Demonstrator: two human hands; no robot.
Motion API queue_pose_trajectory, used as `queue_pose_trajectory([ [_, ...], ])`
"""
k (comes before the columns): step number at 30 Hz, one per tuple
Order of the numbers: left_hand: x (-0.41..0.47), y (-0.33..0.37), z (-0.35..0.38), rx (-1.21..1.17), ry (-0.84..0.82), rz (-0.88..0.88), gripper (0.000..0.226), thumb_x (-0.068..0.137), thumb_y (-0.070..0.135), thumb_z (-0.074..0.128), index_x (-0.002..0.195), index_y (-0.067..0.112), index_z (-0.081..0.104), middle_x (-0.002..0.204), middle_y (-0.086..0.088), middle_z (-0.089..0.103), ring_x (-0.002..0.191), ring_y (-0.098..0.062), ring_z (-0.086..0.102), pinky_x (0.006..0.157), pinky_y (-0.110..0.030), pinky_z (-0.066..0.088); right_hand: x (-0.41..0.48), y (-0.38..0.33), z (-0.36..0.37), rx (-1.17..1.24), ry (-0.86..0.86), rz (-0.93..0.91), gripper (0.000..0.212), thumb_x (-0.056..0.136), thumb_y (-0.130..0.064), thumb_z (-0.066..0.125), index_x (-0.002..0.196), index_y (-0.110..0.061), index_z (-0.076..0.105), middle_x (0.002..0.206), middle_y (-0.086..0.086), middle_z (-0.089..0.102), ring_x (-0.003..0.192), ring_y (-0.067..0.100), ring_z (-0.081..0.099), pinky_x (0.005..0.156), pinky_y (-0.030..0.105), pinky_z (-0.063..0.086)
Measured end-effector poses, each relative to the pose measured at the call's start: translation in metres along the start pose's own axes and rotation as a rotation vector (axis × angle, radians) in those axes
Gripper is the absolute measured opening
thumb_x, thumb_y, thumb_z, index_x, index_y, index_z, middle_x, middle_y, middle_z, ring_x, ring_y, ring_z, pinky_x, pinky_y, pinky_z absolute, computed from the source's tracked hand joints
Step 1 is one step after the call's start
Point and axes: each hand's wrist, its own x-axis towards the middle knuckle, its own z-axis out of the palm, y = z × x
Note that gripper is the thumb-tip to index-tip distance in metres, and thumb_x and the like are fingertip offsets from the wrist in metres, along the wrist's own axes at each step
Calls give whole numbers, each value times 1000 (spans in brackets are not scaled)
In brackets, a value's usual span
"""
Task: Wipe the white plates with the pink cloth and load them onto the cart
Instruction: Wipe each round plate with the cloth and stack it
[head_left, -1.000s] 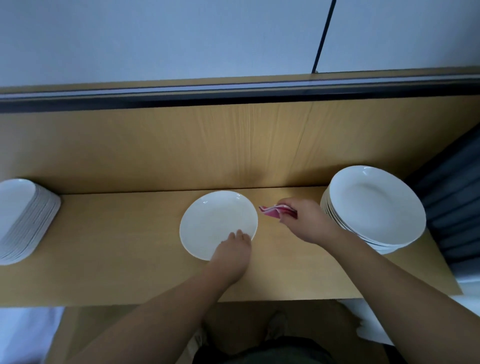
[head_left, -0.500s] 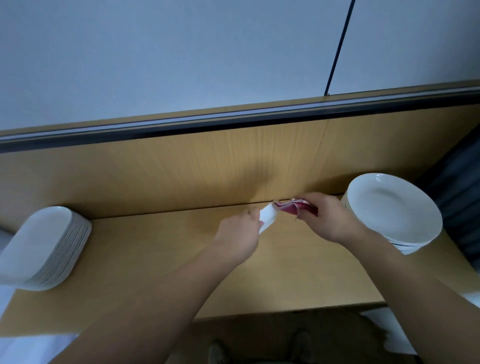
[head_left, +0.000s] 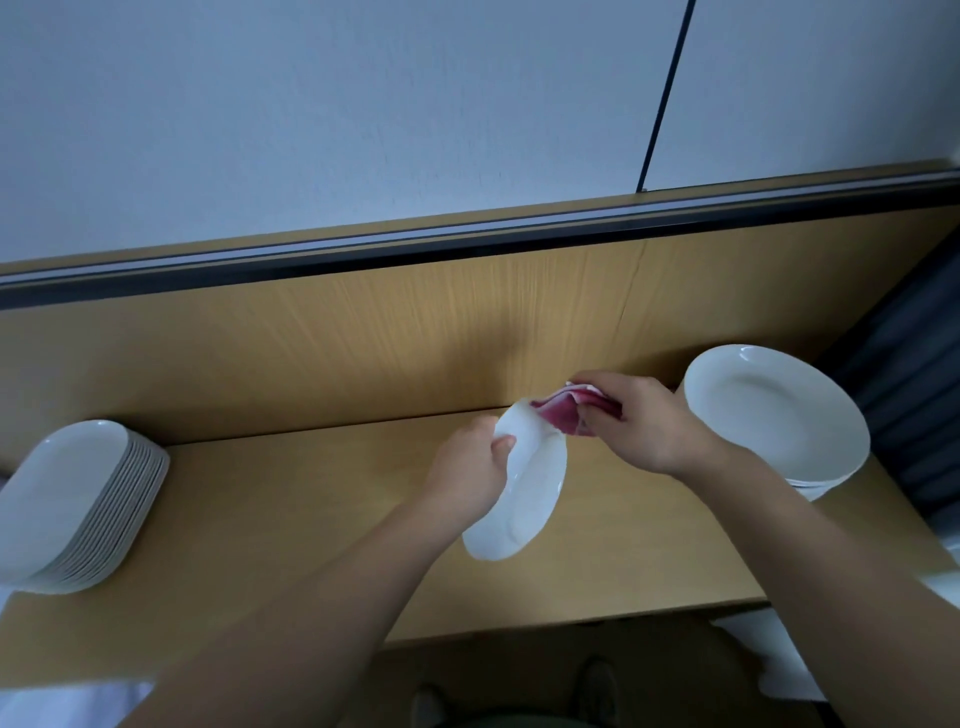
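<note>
My left hand (head_left: 470, 470) grips the rim of a white plate (head_left: 530, 499) and holds it tilted on edge above the wooden shelf (head_left: 311, 519). My right hand (head_left: 639, 421) pinches the folded pink cloth (head_left: 563, 413) and presses it against the plate's upper rim. A stack of round white plates (head_left: 779, 415) stands at the right end of the shelf, just beyond my right wrist. A second stack of white plates (head_left: 72, 499) sits at the left end. No cart is in view.
A wooden back panel (head_left: 415, 332) rises behind the shelf, topped by a dark rail and a white wall. Dark fabric (head_left: 904, 353) hangs at the far right. The floor and my feet show below the shelf's front edge.
My left hand lifted the plate off the shelf and tipped it up on edge. My right hand brought the pink cloth onto its rim. The camera tilted upward.
</note>
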Motion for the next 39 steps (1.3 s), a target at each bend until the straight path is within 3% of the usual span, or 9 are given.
queue_pose_trajectory([
  [6, 7, -31, -24, -30, -29, -10, 15, 96, 27, 48, 110, 22, 51, 101, 5, 57, 91, -16, 55, 78, -37, 49, 21, -6, 19, 33, -101, -6, 19, 95, -22, 49, 100, -34, 63, 84, -13, 66, 78, 10, 60, 69, 35, 50],
  [10, 5, -51, -35, -49, -221, -38, 77, 85, 20, 68, 149, 31, 27, 137, 6, 31, 128, -15, 35, 98, -27, 37, 41, -13, 33, 52, -181, 42, 19, 93, -22, 48, 96, -31, 65, 84, -12, 66, 79, 6, 61, 70, 31, 51],
  [16, 8, -75, -32, -42, -228, -79, 84, 80, 20, 74, 150, 32, 28, 139, -1, 35, 126, -18, 39, 94, -22, 35, 80, -11, 73, 50, -257, 244, 13, 96, -23, 48, 92, -12, 55, 83, 4, 60, 66, 22, 59, 51, 31, 49],
  [19, 9, -84, -28, -53, -246, -91, 86, 80, 22, 75, 150, 34, 26, 137, -2, 35, 126, -20, 39, 99, -24, 36, 85, 0, 94, -264, -285, 207, 24, 98, -35, 45, 113, -16, 47, 102, 9, 52, 78, 24, 58, 65, 34, 48],
  [22, 10, -94, -27, -71, -267, -102, 87, 81, 22, 75, 151, 31, 23, 138, -4, 35, 128, -21, 37, 95, -19, 30, 81, 5, 106, -411, -285, 138, 56, 98, -41, 43, 147, -18, 25, 123, 11, 46, 106, 29, 53, 87, 39, 47],
  [27, 8, -105, -25, -115, -253, -116, 86, 80, 22, 76, 149, 33, 26, 129, -2, 40, 122, -20, 40, 94, -21, 34, 74, 6, 125, -327, -106, 28, 41, 98, -30, 44, 137, -16, 41, 137, 9, 39, 112, 30, 52, 89, 39, 48],
  [31, 8, -110, -23, -136, -250, -133, 87, 79, 24, 76, 149, 34, 26, 132, -1, 40, 123, -18, 38, 100, -26, 35, 63, 18, 139, -554, -175, -160, 55, 92, -48, 35, 133, -16, 53, 140, 2, 50, 131, 35, 40, 108, 55, 32],
  [35, 6, -114, -23, -106, -268, -124, 87, 81, 27, 75, 151, 30, 24, 138, -2, 37, 131, -21, 33, 104, -26, 31, 66, 25, 142, -327, -251, -199, 49, 98, -12, 43, 147, -14, 37, 157, 0, 29, 144, 16, 26, 114, 30, 13],
  [39, 4, -114, -23, -80, -273, -100, 84, 84, 27, 72, 151, 28, 22, 141, -5, 37, 130, -22, 34, 106, -30, 33, 79, 13, 148, -316, -145, -312, 43, 89, 1, 48, 128, -14, 59, 135, 3, 56, 122, 24, 53, 103, 46, 42],
])
